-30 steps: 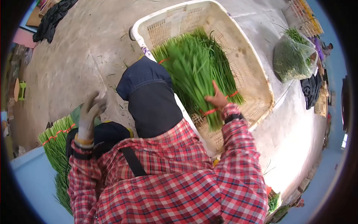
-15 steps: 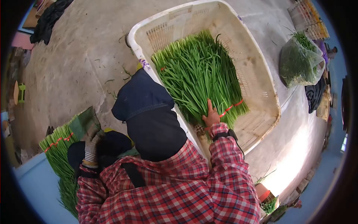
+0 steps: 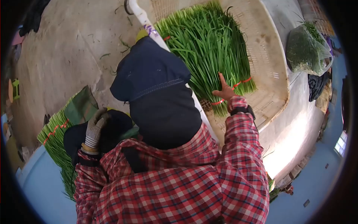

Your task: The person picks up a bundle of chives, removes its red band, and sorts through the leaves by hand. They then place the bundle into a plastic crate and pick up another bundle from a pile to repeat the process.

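My right hand (image 3: 225,90) is bare, with thumb and index finger apart. It rests on the near end of the garlic chives (image 3: 209,50), bundled with red bands (image 3: 242,83) and packed in a large off-white plastic basket (image 3: 269,44). Some of its fingers are hidden by the hand itself. My left hand (image 3: 95,130), in a striped grey glove, lies over my dark-clad knee with fingers extended, holding nothing I can see. Beside it are more red-banded chives (image 3: 56,145) and a dark green flap of cloth (image 3: 82,107).
A clear plastic bag of greens (image 3: 307,50) stands on the concrete floor (image 3: 67,56) at right, with dark cloth (image 3: 317,86) near it. My covered leg (image 3: 160,123) presses close along the basket's left rim. A light blue surface (image 3: 35,170) lies under the left chives.
The view has shifted, so the basket sits higher in it. My right hand stays at the chives' near end, its thumb now more spread. My left hand remains on the knee.
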`<state>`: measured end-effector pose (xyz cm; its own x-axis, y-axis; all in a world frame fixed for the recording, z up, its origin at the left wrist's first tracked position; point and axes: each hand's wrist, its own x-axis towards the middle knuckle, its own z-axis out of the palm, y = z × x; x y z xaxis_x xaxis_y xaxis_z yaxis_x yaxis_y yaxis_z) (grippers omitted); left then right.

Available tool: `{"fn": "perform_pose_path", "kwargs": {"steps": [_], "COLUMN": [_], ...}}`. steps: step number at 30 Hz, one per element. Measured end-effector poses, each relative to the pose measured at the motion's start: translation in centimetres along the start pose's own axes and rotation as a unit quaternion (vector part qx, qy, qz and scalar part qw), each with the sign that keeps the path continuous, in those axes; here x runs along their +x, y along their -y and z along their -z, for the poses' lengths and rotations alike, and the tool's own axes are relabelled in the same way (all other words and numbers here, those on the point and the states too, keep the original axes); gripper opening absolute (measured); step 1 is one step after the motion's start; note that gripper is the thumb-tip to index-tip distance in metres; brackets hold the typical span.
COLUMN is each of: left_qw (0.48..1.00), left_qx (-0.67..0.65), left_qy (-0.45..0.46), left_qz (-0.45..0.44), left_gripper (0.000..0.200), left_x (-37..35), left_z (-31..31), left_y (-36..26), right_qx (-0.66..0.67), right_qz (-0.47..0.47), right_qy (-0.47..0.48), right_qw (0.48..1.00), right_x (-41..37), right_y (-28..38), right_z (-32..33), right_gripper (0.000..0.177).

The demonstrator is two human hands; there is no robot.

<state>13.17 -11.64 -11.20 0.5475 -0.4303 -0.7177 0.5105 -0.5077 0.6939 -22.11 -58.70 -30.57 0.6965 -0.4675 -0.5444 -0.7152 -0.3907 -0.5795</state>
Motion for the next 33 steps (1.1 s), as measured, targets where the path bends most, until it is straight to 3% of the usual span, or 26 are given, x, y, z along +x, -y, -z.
{"fn": "perform_pose_path", "kwargs": {"steps": [3, 5, 7, 9, 11, 13, 15, 18, 25, 28, 31, 33], "left_qw": [1.000, 1.000, 1.000, 0.999, 0.999, 1.000, 0.998, 0.999, 0.999, 0.997, 0.997, 0.998], "left_qx": [0.008, 0.016, 0.027, 0.046, 0.032, 0.018, 0.063, 0.022, 0.029, 0.078, 0.073, 0.063], "left_qy": [0.013, 0.008, 0.009, 0.008, 0.006, -0.005, -0.006, -0.007, 0.014, 0.013, -0.004, 0.004], "left_qz": [0.007, 0.006, 0.005, -0.004, 0.009, 0.025, 0.015, 0.038, 0.030, 0.013, -0.006, -0.011], "left_gripper": [0.047, 0.047, 0.047, 0.047, 0.047, 0.047, 0.046, 0.046, 0.045, 0.044, 0.044, 0.044], "left_x": [-0.5, -0.6, -0.6, -0.7, -0.7, -0.4, -0.8, -0.8, -1.0, -1.2, -0.9, -0.7], "left_z": [-0.5, -0.6, -0.9, -1.3, -1.3, -1.3, -1.5, -1.2, -1.4, -0.5, -0.6, -0.9], "left_y": [-0.6, -0.8, -1.3, -1.8, -1.4, -1.4, -1.7, -1.4, -1.6, -1.0, -0.4, -1.0], "right_qx": [0.019, -0.110, -0.138, -0.278, -0.247, -0.354, -0.369, -0.392, -0.425, -0.242, -0.068, 0.022], "right_qz": [-0.013, -0.035, -0.026, -0.012, -0.032, -0.082, -0.104, -0.117, -0.078, 0.013, 0.134, 0.052], "right_qy": [0.049, -0.004, -0.008, -0.076, -0.039, -0.010, -0.013, 0.004, -0.085, -0.006, -0.016, -0.063], "right_qw": [0.999, 0.993, 0.990, 0.958, 0.968, 0.932, 0.923, 0.912, 0.898, 0.970, 0.988, 0.996], "right_x": [-0.3, -0.2, 0.1, -0.1, 1.2, 2.4, 4.0, 5.2, 3.5, 1.8, -0.3, -2.5], "right_y": [1.4, 3.9, 9.3, 14.8, 12.8, 11.9, 10.3, 9.6, 9.0, 10.1, 6.4, 6.9], "right_z": [3.2, 4.7, 3.9, 2.8, 0.3, -1.4, -2.8, -3.6, -4.5, 0.0, 6.1, 9.7], "right_gripper": [0.097, 0.085, 0.085, 0.094, 0.102, 0.105, 0.107, 0.109, 0.109, 0.104, 0.069, 0.052]}}
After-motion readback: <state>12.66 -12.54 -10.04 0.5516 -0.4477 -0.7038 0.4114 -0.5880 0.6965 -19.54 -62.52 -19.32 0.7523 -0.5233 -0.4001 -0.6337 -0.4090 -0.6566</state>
